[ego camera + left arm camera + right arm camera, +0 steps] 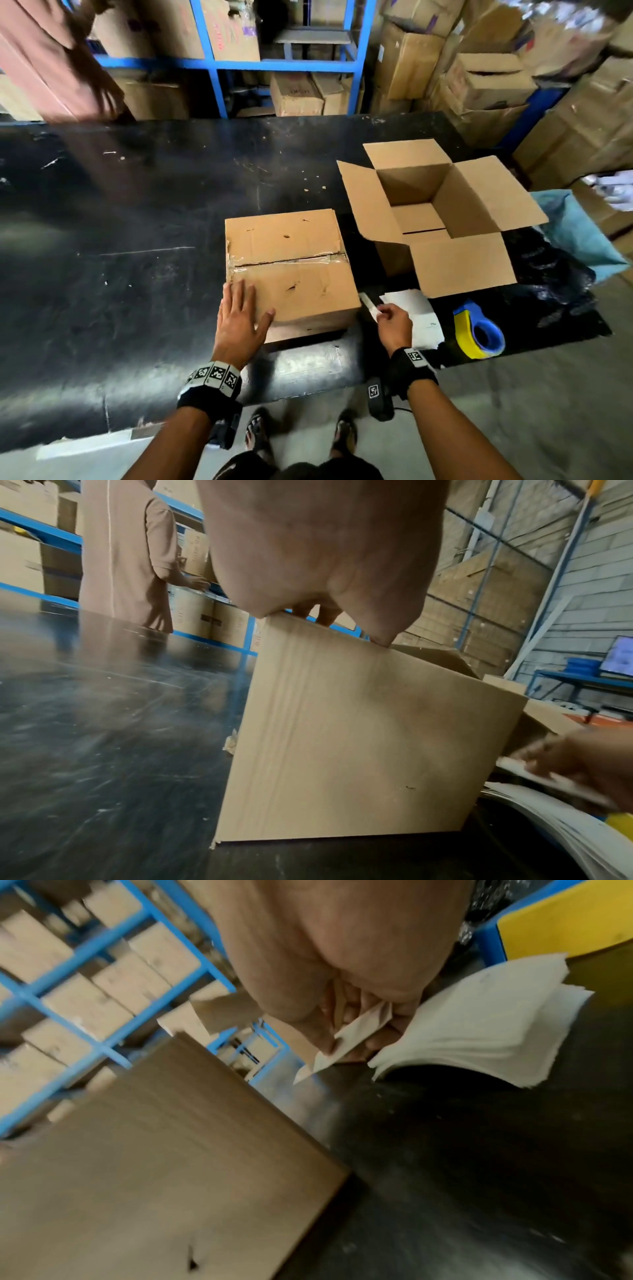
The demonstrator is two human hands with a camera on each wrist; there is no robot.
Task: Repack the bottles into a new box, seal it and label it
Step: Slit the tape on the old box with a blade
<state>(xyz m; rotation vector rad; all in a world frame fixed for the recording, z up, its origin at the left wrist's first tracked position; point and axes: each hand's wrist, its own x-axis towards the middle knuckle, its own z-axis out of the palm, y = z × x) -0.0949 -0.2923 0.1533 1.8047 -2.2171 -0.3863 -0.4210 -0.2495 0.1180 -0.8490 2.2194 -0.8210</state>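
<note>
Left hand (239,320) flat, fingers straight on taped, dented cardboard box (291,267), right hand (394,323) pinching white box cutter (370,303), open corrugated box (431,212) at 2 o'clock, scuffed glossy black table (137,240)

The worktop (137,212) is a black, semi-glossy board, scuffed and scratched pale in many places, with a dull sheen where light falls on it. The sealed box (291,270) is matt brown corrugated cardboard, worn and pitted with small punctures, its top seam covered by wrinkled, shiny clear tape (291,263); the open box (435,212) toward the right edge is cleaner, smoother matt cardboard. Near the front edge lie a stack of matt white paper sheets (421,315) and a tape dispenser (479,330) of smooth blue and yellow plastic.
</note>
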